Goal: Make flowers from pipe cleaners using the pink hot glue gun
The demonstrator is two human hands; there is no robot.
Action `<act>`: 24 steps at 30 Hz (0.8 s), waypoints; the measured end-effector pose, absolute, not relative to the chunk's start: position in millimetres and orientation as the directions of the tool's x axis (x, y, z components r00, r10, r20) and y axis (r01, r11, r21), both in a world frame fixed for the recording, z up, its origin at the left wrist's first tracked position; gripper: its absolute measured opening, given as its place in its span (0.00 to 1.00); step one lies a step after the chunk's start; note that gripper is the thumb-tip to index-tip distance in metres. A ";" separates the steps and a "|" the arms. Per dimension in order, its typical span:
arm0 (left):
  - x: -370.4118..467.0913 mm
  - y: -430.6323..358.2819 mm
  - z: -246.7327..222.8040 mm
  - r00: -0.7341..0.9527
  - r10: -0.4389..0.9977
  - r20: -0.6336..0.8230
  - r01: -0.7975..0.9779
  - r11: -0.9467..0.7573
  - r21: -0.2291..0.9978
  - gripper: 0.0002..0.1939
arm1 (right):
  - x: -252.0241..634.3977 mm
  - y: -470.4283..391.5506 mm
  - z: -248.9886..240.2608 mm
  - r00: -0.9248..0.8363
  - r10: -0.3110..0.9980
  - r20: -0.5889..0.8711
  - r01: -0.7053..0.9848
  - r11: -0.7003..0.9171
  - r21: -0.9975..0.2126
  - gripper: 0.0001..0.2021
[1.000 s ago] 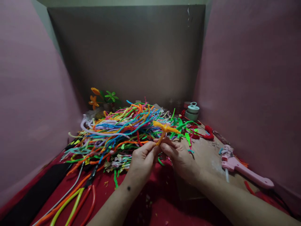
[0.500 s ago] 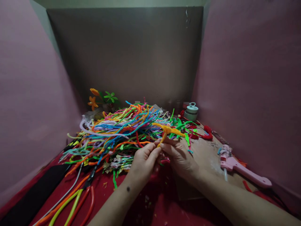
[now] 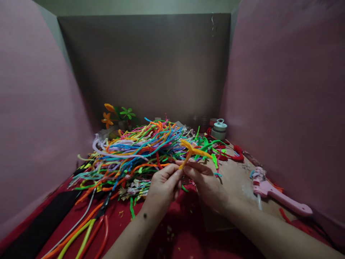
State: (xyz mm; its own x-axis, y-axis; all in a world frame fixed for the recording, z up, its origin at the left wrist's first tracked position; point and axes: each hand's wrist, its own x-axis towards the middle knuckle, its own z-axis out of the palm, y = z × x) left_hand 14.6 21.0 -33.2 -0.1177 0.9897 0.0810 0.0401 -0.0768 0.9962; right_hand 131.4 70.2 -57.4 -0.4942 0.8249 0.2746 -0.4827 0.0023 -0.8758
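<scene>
A yellow-orange pipe-cleaner flower piece point(image 3: 192, 151) points up from between my hands, its petal-like arms spreading above a short stem. My left hand point(image 3: 165, 181) pinches the low end of that stem between thumb and finger. Closed at the same spot, my right hand point(image 3: 203, 180) grips it from the other side, the fingers curled and partly hidden. Just behind lies a big heap of coloured pipe cleaners point(image 3: 134, 147), with a bundle of cut ends point(image 3: 137, 189) left of my left hand.
A pink hot glue gun point(image 3: 280, 199) lies on a brown board point(image 3: 234, 180) at the right. Pliers or scissors with red handles point(image 3: 104, 219) and yellow ones point(image 3: 87, 233) are at the lower left. A green lidded jar point(image 3: 219, 129) and pipe-cleaner flowers point(image 3: 107, 118) stand behind.
The yellow-orange piece has turned slightly, and its left arm now points more upward. Both hands keep their hold near the same place. The view has shifted a little.
</scene>
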 end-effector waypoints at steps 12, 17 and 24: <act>5.0 19.3 -30.5 0.203 0.973 -0.110 -0.451 0.193 0.871 0.07 | 136.1 71.3 -50.6 -0.550 0.801 0.235 -0.455 -0.052 -0.889 0.11; 4.6 20.4 -28.9 0.229 0.965 -0.131 -0.317 0.201 0.927 0.09 | 133.6 74.1 -57.3 -0.539 0.805 0.248 -0.531 -0.096 -0.842 0.08; 13.0 17.4 -47.0 -0.089 0.863 0.496 0.658 -0.323 0.680 0.06 | 132.6 74.9 -61.2 -0.391 0.883 0.260 -0.465 0.054 -0.883 0.05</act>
